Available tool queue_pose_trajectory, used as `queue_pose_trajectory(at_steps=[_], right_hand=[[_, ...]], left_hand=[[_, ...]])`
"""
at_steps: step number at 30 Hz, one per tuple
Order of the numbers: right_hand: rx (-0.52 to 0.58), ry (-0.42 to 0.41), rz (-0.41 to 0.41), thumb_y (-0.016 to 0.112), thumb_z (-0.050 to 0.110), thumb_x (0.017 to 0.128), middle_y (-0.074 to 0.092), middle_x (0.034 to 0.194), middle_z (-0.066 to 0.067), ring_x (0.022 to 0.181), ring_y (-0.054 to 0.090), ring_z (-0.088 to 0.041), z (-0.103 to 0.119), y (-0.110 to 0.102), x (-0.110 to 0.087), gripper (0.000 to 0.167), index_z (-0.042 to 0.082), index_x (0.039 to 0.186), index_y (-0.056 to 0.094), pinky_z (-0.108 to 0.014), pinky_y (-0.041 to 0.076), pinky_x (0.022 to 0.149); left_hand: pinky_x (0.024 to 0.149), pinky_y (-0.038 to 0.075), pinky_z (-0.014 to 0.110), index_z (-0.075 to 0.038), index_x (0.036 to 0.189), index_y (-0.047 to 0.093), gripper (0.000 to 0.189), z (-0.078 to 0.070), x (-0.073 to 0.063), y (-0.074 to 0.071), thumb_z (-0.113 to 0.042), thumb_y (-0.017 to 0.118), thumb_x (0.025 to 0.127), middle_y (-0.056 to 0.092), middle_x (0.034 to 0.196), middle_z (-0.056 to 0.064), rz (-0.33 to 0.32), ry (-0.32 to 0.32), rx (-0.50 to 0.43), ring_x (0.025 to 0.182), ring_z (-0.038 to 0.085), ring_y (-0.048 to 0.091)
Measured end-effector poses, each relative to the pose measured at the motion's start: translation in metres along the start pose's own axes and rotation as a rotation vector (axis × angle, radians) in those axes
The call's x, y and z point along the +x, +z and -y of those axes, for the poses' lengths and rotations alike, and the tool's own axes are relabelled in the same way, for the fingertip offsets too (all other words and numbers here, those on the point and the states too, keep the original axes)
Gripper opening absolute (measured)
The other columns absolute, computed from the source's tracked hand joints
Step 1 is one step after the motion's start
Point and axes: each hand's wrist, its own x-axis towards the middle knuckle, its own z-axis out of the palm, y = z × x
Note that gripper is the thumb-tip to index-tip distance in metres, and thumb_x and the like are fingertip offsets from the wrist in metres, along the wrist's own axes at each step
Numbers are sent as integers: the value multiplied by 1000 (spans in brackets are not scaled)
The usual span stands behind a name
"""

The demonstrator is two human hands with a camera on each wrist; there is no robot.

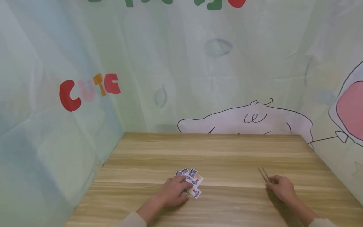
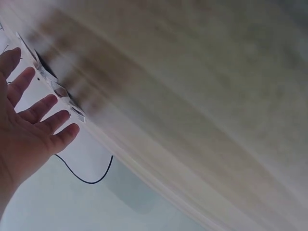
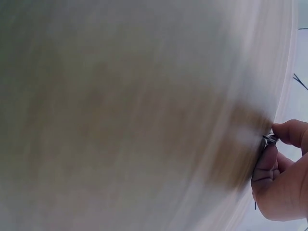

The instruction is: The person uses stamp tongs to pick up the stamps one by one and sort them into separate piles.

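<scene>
A cluster of several small white-bordered paper pieces, looking like stamps (image 1: 195, 191), lies overlapping on the table left of centre in the head view. Over the near left part of this cluster is my left hand (image 1: 173, 191), its fingers spread and loosely bent, hiding some of the pieces. In the left wrist view the spread fingers are beside the stamps (image 2: 60, 90); whether they touch is hard to tell. At the right, my right hand (image 1: 284, 189) pinches a pair of thin metal tweezers (image 1: 266, 175), tips pointing away and slightly left. Fingers and thumb meet around the tweezers (image 3: 271, 139) in the right wrist view.
The wood-grain table (image 1: 227, 154) ends at a printed fabric backdrop (image 1: 181, 75) at the back, with more fabric along both sides. Between the two hands lies a wide stretch of tabletop.
</scene>
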Motion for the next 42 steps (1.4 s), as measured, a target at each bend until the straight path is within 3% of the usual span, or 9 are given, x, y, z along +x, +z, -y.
queue_pose_trajectory(at_steps=[9,16,22,28,42], right_hand=[[41,7,-1,66,6,76,64,86,-19,75,60,-28,2,0,-5,35,-14,103,58,-34,50,59],[50,77,-8,62,5,75,62,84,-15,71,57,-22,8,-1,-5,37,-13,107,57,-32,48,57],[81,16,-47,58,3,78,62,77,-9,59,55,-16,8,-2,-10,31,-13,104,59,-29,45,50],[73,-22,-55,59,5,83,62,80,-9,66,54,-18,7,-7,-11,26,-11,104,61,-30,43,53],[53,-29,-37,58,7,82,63,85,-11,72,54,-21,9,-18,-10,29,-10,105,60,-31,42,58]], left_hand=[[83,45,43,-16,115,64,34,0,4,-2,-32,60,85,55,117,12,5,19,22,107,26,52],[83,45,44,-16,114,65,35,-2,4,-2,-30,62,82,55,118,13,0,32,5,108,28,51],[82,46,42,-16,114,65,36,-2,3,0,-31,64,81,55,117,12,-21,35,12,107,26,51],[82,46,41,-16,112,65,35,-3,1,-1,-32,64,81,55,117,10,-1,32,-10,107,24,52],[79,47,37,-14,112,65,36,-2,6,0,-29,65,80,57,112,9,-50,60,-11,100,22,54]])
